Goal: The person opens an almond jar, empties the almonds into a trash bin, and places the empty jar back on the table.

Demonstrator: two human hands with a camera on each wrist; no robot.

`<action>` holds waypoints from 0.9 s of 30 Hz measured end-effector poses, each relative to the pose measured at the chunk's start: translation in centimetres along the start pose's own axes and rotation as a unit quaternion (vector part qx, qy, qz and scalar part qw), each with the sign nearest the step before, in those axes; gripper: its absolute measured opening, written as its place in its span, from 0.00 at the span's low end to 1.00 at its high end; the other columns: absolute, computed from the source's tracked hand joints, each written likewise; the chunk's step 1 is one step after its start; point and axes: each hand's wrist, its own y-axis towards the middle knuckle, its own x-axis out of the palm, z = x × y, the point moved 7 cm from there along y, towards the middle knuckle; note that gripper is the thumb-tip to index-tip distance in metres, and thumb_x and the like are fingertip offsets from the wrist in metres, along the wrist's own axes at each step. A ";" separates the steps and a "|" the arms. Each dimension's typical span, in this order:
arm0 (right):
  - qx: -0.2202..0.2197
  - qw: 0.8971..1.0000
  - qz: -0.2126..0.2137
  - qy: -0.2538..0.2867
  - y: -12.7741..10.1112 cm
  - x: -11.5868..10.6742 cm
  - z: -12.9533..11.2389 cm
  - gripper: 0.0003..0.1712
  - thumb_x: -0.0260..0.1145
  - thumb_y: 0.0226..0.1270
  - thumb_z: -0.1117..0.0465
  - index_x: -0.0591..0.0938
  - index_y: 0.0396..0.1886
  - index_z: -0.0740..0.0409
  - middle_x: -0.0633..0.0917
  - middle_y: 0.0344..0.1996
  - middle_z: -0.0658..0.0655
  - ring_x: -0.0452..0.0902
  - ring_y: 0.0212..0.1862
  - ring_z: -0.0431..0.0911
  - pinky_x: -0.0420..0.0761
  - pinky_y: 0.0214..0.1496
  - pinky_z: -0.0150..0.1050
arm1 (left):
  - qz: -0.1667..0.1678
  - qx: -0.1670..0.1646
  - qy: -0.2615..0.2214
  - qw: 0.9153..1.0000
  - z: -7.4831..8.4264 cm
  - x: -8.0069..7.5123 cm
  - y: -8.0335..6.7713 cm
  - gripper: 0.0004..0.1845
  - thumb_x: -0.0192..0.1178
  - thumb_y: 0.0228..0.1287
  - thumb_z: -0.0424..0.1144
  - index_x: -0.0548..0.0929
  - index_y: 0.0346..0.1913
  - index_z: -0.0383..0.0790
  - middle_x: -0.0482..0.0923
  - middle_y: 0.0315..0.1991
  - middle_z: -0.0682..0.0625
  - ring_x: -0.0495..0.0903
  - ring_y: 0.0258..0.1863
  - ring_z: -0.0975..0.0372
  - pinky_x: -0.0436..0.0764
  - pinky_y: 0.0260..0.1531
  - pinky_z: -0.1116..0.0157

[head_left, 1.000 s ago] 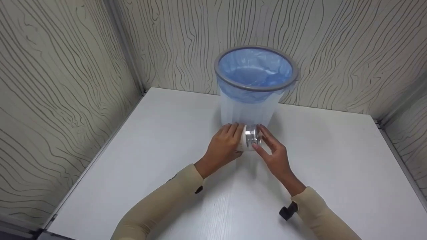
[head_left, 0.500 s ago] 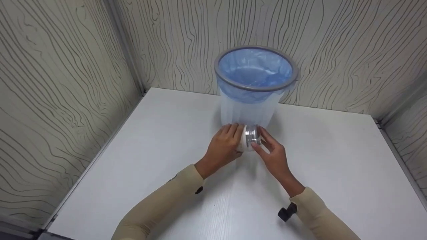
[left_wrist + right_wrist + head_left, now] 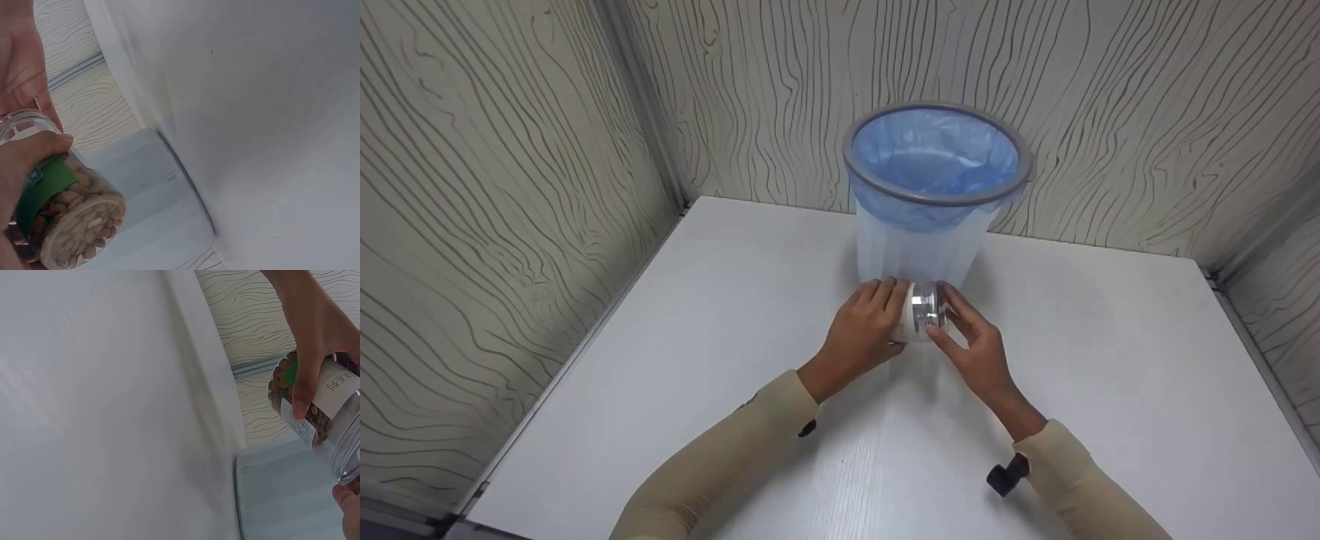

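A clear plastic jar of brown nuts (image 3: 919, 311) lies on its side in the air between both hands, in front of the bin. My left hand (image 3: 864, 322) grips the jar's body, fingers over the top and thumb curled round it. In the left wrist view the nuts show through the jar's base (image 3: 87, 230), and a green label (image 3: 48, 185) wraps its side. White labels (image 3: 337, 387) show in the right wrist view. My right hand (image 3: 979, 346) pinches the clear ridged end (image 3: 350, 458) between thumb and fingers.
A whitish bin (image 3: 915, 251) with a grey rim and a blue bag (image 3: 934, 154) inside stands at the back of the white table (image 3: 720, 300), just behind the jar. Wood-patterned panels (image 3: 765, 90) wall the back and sides.
The right hand's thumb and fingers shift slightly on the jar's clear end. The left hand, the jar and the bin stay nearly in place.
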 end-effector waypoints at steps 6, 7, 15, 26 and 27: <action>-0.028 1.000 -0.008 -0.005 0.0 -0.2 -0.1 0.38 0.69 0.65 0.74 0.64 0.73 0.75 0.66 0.73 0.70 0.60 0.75 0.59 0.63 0.72 0.53 | -0.001 0.001 0.002 1.000 0.1 0.1 0.0 0.49 0.81 0.43 0.55 0.73 0.67 0.35 0.80 0.58 0.44 0.81 0.56 0.54 0.78 0.62 0.59; -0.033 0.999 -0.010 -0.006 0.0 -0.2 -0.1 0.39 0.69 0.65 0.74 0.64 0.73 0.75 0.65 0.73 0.71 0.59 0.75 0.59 0.63 0.72 0.52 | -0.001 0.001 0.003 1.000 0.1 0.1 0.0 0.49 0.81 0.43 0.55 0.73 0.67 0.35 0.80 0.58 0.44 0.81 0.56 0.54 0.78 0.62 0.59; -0.054 0.998 -0.011 -0.020 0.0 -0.4 1.9 0.40 0.68 0.64 0.76 0.64 0.75 0.71 0.65 0.75 0.68 0.58 0.76 0.60 0.63 0.73 0.34 | -0.002 0.002 0.001 1.000 0.1 0.1 0.0 0.49 0.80 0.43 0.55 0.72 0.67 0.35 0.80 0.58 0.44 0.81 0.56 0.54 0.78 0.61 0.60; 0.047 0.998 0.030 -0.028 -0.1 -0.3 3.1 0.38 0.67 0.73 0.57 0.65 0.77 0.60 0.64 0.77 0.58 0.55 0.78 0.45 0.63 0.75 0.44 | -0.003 -0.003 0.006 1.000 -0.1 0.2 0.2 0.48 0.79 0.45 0.54 0.72 0.67 0.35 0.80 0.57 0.44 0.81 0.54 0.54 0.79 0.60 0.60; 0.052 0.998 0.032 -0.030 -0.1 -0.3 3.0 0.38 0.67 0.73 0.57 0.65 0.77 0.60 0.64 0.77 0.59 0.55 0.78 0.45 0.63 0.75 0.44 | -0.003 -0.004 0.003 1.000 -0.1 0.2 0.1 0.48 0.80 0.44 0.54 0.72 0.67 0.35 0.80 0.57 0.44 0.81 0.54 0.54 0.79 0.60 0.60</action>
